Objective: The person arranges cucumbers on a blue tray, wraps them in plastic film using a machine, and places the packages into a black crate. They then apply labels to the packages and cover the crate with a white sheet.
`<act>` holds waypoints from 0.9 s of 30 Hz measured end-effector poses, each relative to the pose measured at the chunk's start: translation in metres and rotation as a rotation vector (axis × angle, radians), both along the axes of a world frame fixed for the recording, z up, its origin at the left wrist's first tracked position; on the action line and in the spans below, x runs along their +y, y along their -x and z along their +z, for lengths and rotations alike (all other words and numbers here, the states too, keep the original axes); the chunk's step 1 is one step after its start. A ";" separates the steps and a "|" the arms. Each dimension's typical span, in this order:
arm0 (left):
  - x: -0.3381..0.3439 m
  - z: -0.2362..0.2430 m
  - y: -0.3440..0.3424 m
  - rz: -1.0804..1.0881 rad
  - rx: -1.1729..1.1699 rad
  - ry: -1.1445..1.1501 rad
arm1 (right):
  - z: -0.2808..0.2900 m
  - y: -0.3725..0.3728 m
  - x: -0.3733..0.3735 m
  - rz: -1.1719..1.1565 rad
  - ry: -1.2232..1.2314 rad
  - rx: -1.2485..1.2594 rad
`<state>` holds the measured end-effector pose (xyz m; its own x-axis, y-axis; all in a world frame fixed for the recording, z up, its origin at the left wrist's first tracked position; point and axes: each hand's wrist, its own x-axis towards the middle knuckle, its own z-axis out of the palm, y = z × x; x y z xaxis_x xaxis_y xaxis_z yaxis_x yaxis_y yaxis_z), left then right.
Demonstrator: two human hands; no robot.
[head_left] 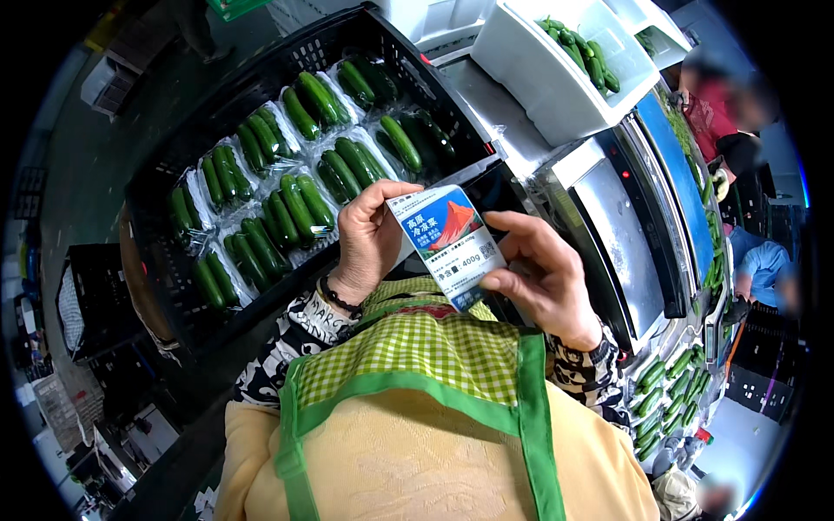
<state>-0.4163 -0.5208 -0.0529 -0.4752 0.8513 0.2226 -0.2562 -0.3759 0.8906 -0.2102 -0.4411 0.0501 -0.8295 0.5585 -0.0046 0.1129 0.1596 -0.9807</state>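
Observation:
A printed label, white and blue with a red mountain shape, is held in front of my chest. My left hand grips its left edge near the top, with fingers curled. My right hand has its thumb and index finger at the label's right side. Beyond both hands a black plastic crate holds several trays of wrapped cucumbers, laid in rows.
A white foam box of loose cucumbers stands on a steel surface at back right. A wrapping machine is right of me, with trays of cucumbers below it. Two co-workers are at the far right.

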 end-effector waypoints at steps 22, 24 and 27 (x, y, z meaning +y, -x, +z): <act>-0.021 0.021 -0.012 -0.088 0.303 0.136 | -0.016 0.031 -0.012 -0.172 0.338 0.068; -0.025 0.018 -0.014 -0.115 0.272 0.174 | -0.016 0.029 -0.018 -0.202 0.291 0.080; -0.028 0.009 -0.013 -0.069 0.416 0.218 | -0.016 0.030 -0.018 -0.221 0.203 0.058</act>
<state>-0.4031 -0.5487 -0.0437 -0.3239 0.9259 0.1943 0.1211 -0.1631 0.9791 -0.2402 -0.4587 0.0336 -0.6898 0.7183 -0.0902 0.0655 -0.0621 -0.9959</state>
